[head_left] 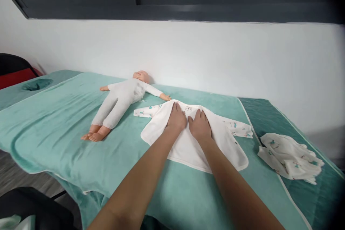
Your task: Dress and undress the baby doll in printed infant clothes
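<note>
A small white baby top [188, 147] lies spread, inside up, on the teal-covered bed [54, 129]. Its printed sleeves stick out to either side. My left hand [176, 118] and my right hand [199, 125] both rest flat on the middle of the garment, side by side, fingers stretched toward the collar. A baby doll [121, 100] in a white body suit lies on its back to the left of the garment, head toward the wall, arms out.
A crumpled white printed garment [291, 156] lies on the darker teal cover at the right. The white wall [215, 57] runs right behind the bed, with a dark window frame above. A face hole [36, 84] shows at the far left.
</note>
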`<state>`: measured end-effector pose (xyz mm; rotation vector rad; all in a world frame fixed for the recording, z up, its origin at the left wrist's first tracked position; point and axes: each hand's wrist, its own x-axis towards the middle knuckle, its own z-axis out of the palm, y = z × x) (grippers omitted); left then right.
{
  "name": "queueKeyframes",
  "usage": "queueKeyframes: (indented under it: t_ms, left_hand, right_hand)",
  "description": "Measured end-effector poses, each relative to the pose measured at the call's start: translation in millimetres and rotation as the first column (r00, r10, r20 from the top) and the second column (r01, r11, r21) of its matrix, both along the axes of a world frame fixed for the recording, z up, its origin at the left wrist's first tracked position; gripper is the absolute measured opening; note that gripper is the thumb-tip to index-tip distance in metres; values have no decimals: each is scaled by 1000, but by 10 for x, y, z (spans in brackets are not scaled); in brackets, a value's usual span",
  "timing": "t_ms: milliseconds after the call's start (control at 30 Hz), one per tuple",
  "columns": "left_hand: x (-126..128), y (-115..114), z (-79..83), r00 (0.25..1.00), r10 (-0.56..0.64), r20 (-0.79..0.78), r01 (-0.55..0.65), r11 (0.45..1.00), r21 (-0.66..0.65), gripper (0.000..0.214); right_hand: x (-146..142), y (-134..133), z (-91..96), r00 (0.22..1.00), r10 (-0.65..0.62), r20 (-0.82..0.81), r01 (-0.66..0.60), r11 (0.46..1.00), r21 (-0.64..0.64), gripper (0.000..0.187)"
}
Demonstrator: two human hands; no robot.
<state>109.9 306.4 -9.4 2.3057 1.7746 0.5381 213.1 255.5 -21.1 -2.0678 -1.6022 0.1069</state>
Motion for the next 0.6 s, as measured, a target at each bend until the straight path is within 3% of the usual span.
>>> queueKeyframes:
  t_ms: [233, 333, 400, 600]
  left_hand:
    - [54, 192, -70, 1000, 2, -20, -2, 1000, -17, 62]
    - [34, 215, -145, 996, -70, -51, 70, 998, -3, 61]
    - [18, 190, -172, 993, -104, -62, 105, 994, 2, 61]
    - [-29, -55, -124, 996, -41, -77, 40, 999, -21, 63]
  right_hand:
    - [34, 166, 46, 998, -41, 57, 44, 997, -69, 64]
    - [40, 189, 40, 994, -52, 93, 62, 992, -110, 63]
    - [41, 184, 29, 993, -39, 114, 55, 989, -140, 64]
    - [7, 96, 26, 991, 9, 131, 16, 982, -190, 70]
